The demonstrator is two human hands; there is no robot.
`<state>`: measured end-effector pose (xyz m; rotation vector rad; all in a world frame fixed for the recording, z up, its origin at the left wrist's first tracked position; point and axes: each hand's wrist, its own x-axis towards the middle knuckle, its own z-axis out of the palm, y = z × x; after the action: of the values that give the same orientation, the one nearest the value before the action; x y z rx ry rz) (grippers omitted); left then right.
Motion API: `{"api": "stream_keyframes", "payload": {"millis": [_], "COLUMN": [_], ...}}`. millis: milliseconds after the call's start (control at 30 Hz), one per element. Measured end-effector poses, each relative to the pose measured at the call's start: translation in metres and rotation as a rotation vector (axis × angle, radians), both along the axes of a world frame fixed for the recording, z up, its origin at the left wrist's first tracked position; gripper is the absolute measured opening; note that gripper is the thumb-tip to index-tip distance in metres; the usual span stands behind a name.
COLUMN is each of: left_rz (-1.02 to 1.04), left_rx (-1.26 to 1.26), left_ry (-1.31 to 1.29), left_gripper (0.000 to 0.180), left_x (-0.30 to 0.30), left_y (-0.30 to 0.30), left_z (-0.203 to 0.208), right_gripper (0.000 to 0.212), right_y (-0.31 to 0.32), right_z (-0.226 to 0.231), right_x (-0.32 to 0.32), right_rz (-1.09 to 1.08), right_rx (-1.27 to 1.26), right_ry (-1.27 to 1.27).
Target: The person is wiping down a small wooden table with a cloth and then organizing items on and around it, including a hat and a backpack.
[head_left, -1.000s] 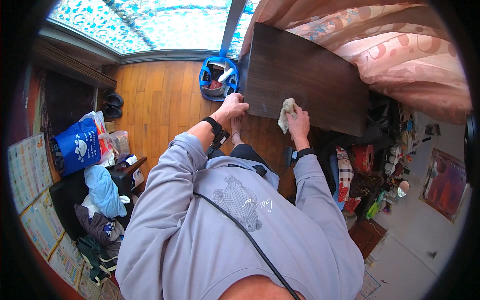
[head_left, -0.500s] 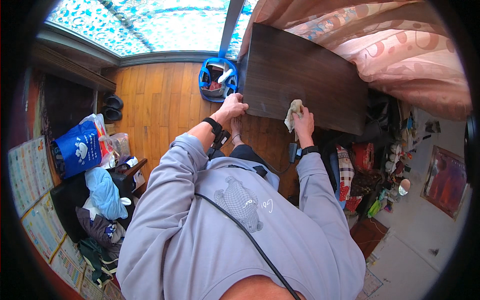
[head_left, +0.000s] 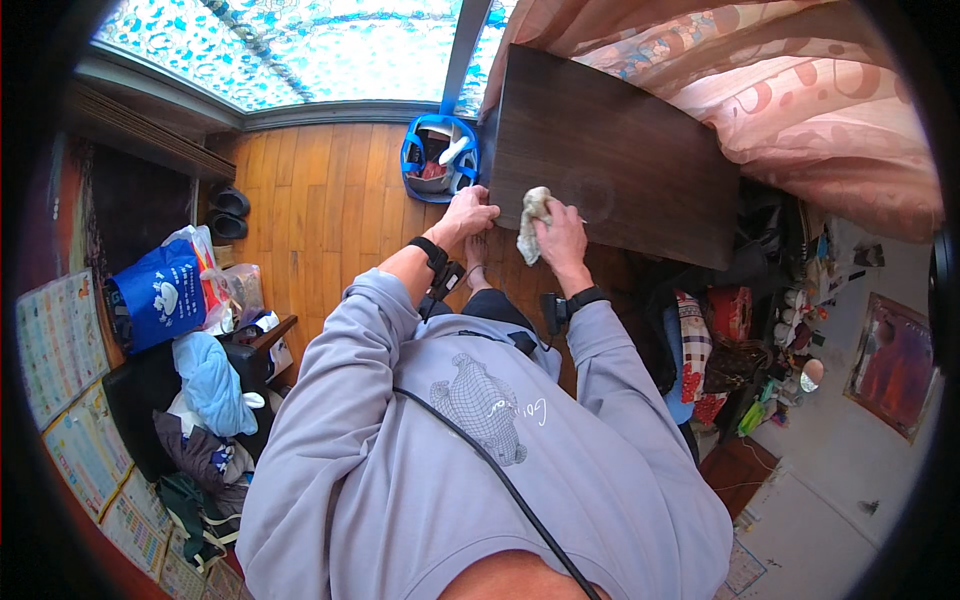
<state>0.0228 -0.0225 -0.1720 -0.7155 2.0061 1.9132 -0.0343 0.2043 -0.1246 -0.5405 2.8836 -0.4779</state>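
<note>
The dark table (head_left: 620,140) spreads in front of the person, and at its near edge, left of the middle, the right hand (head_left: 562,238) has its thumb and fingers closed on a crumpled pale cloth (head_left: 533,222). The cloth bunches out to the left of those fingers, its upper part over the tabletop, its lower end reaching past the edge. The left hand (head_left: 468,212) is at the table's near left corner, fingers bent; whether they grip the edge cannot be told. At far left stands a blue bag (head_left: 160,305), its contents hidden, with a clear bag (head_left: 242,288) beside it. A smaller blue-rimmed basket (head_left: 407,160), just beside the table's left side, holds a white item (head_left: 454,150) and something reddish (head_left: 434,171). A pink curtain (head_left: 820,120) hangs against the table's far right side; black shoes (head_left: 230,213) sit on the wooden floor (head_left: 310,200).
</note>
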Motion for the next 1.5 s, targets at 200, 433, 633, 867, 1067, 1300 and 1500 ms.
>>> {"api": "stream_keyframes", "payload": {"millis": [200,433,633,867,1067,1300,1500], "left_rz": [-0.029,-0.061,-0.057,-0.012,-0.037,-0.03,0.032], "left_rx": [-0.156,-0.082,-0.051,-0.023,-0.041,-0.019,0.067], "left_ry": [0.046,0.002,-0.036,-0.025,-0.019,-0.011,-0.008], "left_gripper": [0.043,0.042,0.043,0.044,0.047,0.057,0.058], "left_x": [0.003,0.0,0.002,0.004,0.003,0.005,0.008], "left_y": [0.001,0.001,-0.003,-0.001,0.0,-0.003,-0.002], "left_z": [-0.007,-0.011,-0.007,-0.02,-0.007,-0.003,-0.014], "right_gripper": [0.04,0.05,0.054,0.047,0.044,0.039,0.044], "right_y": [-0.033,0.049,0.097,0.043,-0.02,-0.019,0.027], "right_z": [0.008,-0.006,0.012,0.001,-0.005,0.002,0.004], "right_x": [0.014,-0.021,-0.061,-0.062,-0.023,-0.001,-0.024], "right_rz": [0.185,-0.084,-0.377,-0.262,0.059,0.239,0.042], "right_rx": [-0.041,0.031,0.214,0.166,0.029,-0.067,-0.004], "right_ry": [-0.004,0.078,0.024,0.09,0.123,0.025,0.023]}}
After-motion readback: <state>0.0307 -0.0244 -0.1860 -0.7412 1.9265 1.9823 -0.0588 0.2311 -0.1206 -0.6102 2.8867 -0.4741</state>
